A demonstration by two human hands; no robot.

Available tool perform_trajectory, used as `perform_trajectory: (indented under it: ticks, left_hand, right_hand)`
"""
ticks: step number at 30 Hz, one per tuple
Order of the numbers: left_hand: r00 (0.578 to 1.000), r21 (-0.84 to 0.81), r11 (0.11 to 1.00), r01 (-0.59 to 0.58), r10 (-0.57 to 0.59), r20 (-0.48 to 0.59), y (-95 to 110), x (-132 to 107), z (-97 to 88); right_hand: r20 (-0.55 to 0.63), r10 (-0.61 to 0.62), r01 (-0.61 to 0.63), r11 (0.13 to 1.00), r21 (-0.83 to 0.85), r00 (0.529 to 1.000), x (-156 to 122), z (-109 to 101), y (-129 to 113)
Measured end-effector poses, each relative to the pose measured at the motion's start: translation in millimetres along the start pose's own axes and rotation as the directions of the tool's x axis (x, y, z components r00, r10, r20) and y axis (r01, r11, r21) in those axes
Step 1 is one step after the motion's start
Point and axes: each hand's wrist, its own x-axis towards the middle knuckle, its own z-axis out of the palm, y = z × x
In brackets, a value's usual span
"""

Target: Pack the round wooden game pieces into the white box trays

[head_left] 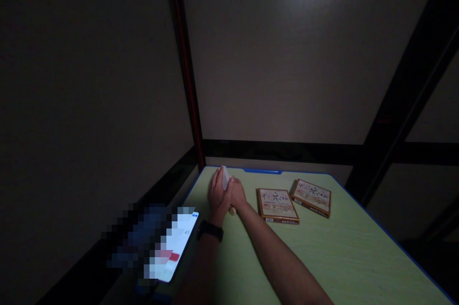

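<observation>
My left hand (217, 194), with a black band on its wrist, is closed around a pale white block-like object (225, 177) near the far left of the table. The object stands up between my two hands, and most of it is hidden by the fingers. My right hand (237, 193) presses against the left one with its fingers curled in. Whatever those fingers hold is hidden. Just below the hands, a small round tan disc (232, 211) shows by the right wrist.
Two flat boxes with printed lids, one box (278, 203) and another box (312, 196), lie right of my arms on the green table (344, 257). A lit phone-like screen (181, 238) is at the left edge. Walls (279, 66) stand behind and left.
</observation>
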Motion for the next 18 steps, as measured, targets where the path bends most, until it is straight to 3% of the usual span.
perform_trajectory:
  ticks: [5, 10, 15, 18]
  left_hand:
    - [1.0, 0.004, 1.0, -0.027, 0.027, -0.012, -5.1, 3.7, -2.9]
    - [0.998, -0.208, 0.977, 0.05, -0.058, -0.035, -11.9, 13.9, -5.0]
    - [0.971, -0.503, 0.838, 0.21, -0.239, 0.008, -4.5, 24.3, -11.7]
    - [0.944, -0.605, 0.74, 0.293, -0.323, 0.062, 4.7, 29.0, -18.2]
  right_hand:
    - [-0.028, -0.005, 0.004, 0.999, -0.032, 1.0, -5.6, -7.2, -1.7]
    - [-0.051, -0.004, 0.005, 1.0, 0.012, 0.999, -8.3, -14.9, -0.5]
    - [-0.034, -0.068, 0.07, 0.996, 0.047, 0.997, -28.1, -21.0, 1.2]
    - [0.005, -0.153, 0.153, 0.986, -0.066, 0.988, -51.3, -23.8, 0.2]
